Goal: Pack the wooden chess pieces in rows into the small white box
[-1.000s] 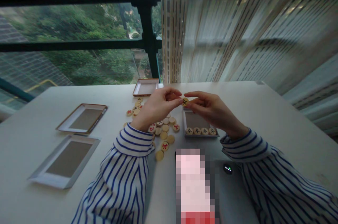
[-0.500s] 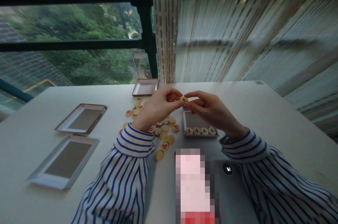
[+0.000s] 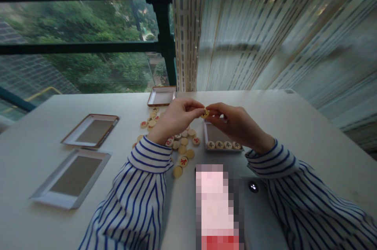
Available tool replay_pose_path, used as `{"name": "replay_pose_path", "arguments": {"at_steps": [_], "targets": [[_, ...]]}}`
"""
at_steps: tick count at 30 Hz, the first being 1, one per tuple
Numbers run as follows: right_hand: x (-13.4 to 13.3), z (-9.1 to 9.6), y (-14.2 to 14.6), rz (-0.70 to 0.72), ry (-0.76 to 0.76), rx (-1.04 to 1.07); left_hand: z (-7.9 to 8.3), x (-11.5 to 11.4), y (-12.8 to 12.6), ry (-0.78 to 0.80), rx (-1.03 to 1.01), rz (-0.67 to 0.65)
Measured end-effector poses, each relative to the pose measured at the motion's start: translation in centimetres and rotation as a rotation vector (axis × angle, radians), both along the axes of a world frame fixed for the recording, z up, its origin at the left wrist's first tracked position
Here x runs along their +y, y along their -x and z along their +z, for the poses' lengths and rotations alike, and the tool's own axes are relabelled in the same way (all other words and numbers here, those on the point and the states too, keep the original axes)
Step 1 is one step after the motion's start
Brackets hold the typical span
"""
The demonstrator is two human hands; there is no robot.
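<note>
My left hand (image 3: 173,118) and my right hand (image 3: 235,124) meet above the table, and both pinch one round wooden game piece (image 3: 205,113) with a dark mark on it. Right below my right hand sits a small grey tray (image 3: 216,134) with a row of several pieces (image 3: 223,145) along its near edge. A loose heap of pieces (image 3: 182,147), some marked red, lies under and beside my left wrist. Both sleeves are white with blue stripes.
Three more shallow trays lie on the white table (image 3: 294,124): a brown-rimmed one at the back (image 3: 161,96), another brown-rimmed one at left (image 3: 91,130), a white-rimmed one nearer left (image 3: 72,177). A blurred-out object (image 3: 218,206) and a dark device (image 3: 253,186) sit near me. Window and curtain stand behind.
Both hands stay together on the piece, and the piece has turned a little between the fingertips. The view has tipped slightly, nothing else moved.
</note>
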State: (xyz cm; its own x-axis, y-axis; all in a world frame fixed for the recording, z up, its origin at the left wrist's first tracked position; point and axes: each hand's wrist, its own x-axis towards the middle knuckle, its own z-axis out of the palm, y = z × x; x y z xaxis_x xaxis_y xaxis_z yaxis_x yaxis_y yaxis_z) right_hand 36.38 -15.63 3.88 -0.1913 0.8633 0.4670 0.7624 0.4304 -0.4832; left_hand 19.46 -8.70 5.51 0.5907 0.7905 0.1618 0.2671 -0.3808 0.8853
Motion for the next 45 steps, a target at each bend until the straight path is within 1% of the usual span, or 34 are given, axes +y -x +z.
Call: {"name": "replay_pose_path", "arguments": {"at_steps": [4, 12, 18, 25, 30, 35, 37, 42, 45], "targets": [[0.0, 0.3, -0.2, -0.007, -0.049, -0.102, 0.1, 0.0, 0.1, -0.003, -0.005, -0.001], [0.1, 0.3, -0.4, 0.018, -0.096, -0.148, 0.2, -0.3, -0.1, 0.022, -0.001, -0.013], [0.2, 0.2, -0.7, 0.013, -0.062, -0.194, 0.1, -0.4, -0.2, 0.074, 0.006, -0.007], [0.2, 0.2, -1.0, 0.028, -0.03, -0.307, 0.1, -0.5, -0.3, 0.037, 0.112, -0.023], [0.2, 0.0, -1.4, 0.032, 0.037, -0.412, -0.7, -0.1, -0.4, -0.018, 0.214, -0.069], [0.3, -0.4, -1.8, 0.044, 0.195, -0.51, -1.7, 0.3, -0.3, -0.164, 0.346, -0.003], [0.3, -0.5, -1.9, 0.054, 0.26, -0.54, -1.9, 0.3, -0.3, -0.199, 0.415, 0.001], [0.4, -0.7, -2.0, 0.074, 0.391, -0.549, -2.3, -0.2, -0.8, -0.275, 0.586, -0.034], [0.6, -1.1, -2.0, 0.078, 0.43, -0.558, -2.7, -0.3, -1.0, -0.324, 0.635, -0.035]]}}
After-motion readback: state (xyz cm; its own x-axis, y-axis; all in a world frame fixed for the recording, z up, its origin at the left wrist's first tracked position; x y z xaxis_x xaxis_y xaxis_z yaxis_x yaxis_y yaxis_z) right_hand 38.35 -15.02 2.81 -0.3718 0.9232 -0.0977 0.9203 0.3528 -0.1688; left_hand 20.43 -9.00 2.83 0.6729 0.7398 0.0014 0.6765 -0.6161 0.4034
